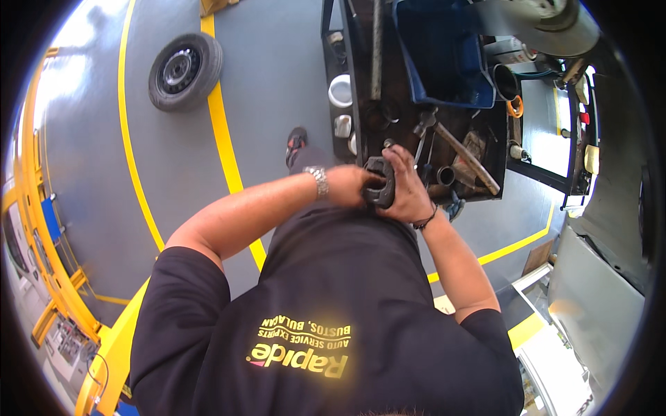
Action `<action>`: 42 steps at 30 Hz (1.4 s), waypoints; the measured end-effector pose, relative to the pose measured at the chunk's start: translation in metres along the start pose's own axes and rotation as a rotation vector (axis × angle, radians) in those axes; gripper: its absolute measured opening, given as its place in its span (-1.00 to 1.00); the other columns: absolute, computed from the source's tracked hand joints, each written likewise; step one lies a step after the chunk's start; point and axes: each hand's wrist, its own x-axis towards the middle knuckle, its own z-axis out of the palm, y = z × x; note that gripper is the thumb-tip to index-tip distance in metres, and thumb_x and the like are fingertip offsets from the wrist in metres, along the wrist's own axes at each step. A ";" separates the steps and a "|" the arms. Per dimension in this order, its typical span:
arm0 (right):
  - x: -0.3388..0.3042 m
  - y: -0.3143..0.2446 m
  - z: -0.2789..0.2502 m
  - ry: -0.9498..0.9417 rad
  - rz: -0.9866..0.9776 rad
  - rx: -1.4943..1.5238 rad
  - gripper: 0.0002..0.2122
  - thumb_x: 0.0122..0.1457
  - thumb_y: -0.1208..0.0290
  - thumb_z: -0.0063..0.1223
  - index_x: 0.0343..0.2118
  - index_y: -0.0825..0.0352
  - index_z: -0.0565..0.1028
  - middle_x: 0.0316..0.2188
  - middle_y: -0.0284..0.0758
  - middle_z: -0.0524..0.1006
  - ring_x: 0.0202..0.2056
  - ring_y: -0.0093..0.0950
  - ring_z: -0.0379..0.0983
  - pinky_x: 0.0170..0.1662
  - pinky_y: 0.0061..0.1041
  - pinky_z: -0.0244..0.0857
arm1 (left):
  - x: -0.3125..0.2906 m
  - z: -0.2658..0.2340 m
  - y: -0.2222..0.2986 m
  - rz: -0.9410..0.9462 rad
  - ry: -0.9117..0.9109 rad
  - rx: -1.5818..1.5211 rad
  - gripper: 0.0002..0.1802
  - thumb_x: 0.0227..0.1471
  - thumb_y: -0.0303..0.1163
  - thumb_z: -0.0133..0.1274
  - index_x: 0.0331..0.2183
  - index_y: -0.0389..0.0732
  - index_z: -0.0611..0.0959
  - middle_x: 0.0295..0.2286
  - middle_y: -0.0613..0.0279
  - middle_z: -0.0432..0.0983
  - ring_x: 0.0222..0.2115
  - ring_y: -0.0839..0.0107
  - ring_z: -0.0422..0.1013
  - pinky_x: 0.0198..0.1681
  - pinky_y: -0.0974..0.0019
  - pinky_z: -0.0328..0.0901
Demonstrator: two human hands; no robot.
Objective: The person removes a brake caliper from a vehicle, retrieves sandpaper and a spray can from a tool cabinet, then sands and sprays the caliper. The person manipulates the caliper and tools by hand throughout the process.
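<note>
A dark, chunky metal part (pixel 379 182), shaped like a brake caliper with an opening in its middle, is held in front of my waist at the near edge of the tool cart (pixel 388 149). My right hand (pixel 408 186) grips it from the right side, thumb and fingers around it. From the left, my left hand (pixel 347 186) holds the part with its fingertips at the opening; those fingertips are partly hidden. A hammer (pixel 468 159) with a long handle lies on the cart just beyond my right hand. Near it rest slim hand tools (pixel 429 149) and a short dark cylinder (pixel 445 175).
A blue plastic bin (pixel 444 62) and a long metal bar (pixel 377 55) occupy the cart's far part. White containers (pixel 340 90) line its left side. A wheel with tyre (pixel 184 71) lies on the grey floor at left. Vehicle bodywork (pixel 596 298) stands on the right.
</note>
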 end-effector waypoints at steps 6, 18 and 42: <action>-0.002 0.010 -0.005 -0.049 0.058 0.046 0.11 -0.37 0.40 0.56 0.36 0.26 0.13 0.29 0.01 0.19 0.32 0.08 0.15 0.36 -0.09 0.17 | 0.014 -0.015 -0.002 -0.022 -0.176 0.224 -0.24 -0.10 -0.36 0.21 0.21 -0.21 0.53 -0.04 -0.17 0.62 0.00 -0.04 0.54 0.11 0.07 0.41; -0.008 0.018 -0.009 -0.086 0.047 0.023 0.15 -0.43 0.49 0.49 0.39 0.24 0.09 0.31 0.00 0.20 0.35 0.08 0.13 0.39 -0.07 0.13 | 0.010 0.003 0.001 0.110 -0.024 0.282 -0.24 -0.07 -0.39 0.15 0.24 -0.16 0.50 0.04 -0.05 0.57 0.02 0.04 0.54 0.11 0.11 0.43; 0.002 0.012 -0.011 -0.148 0.046 0.001 0.17 -0.46 0.47 0.54 0.38 0.21 0.11 0.32 -0.01 0.18 0.34 0.07 0.15 0.38 -0.08 0.15 | 0.009 -0.011 -0.015 0.138 0.023 0.447 -0.71 -0.01 -0.39 0.12 -0.19 -0.09 0.75 -0.21 0.13 0.70 -0.17 0.12 0.62 -0.08 0.09 0.51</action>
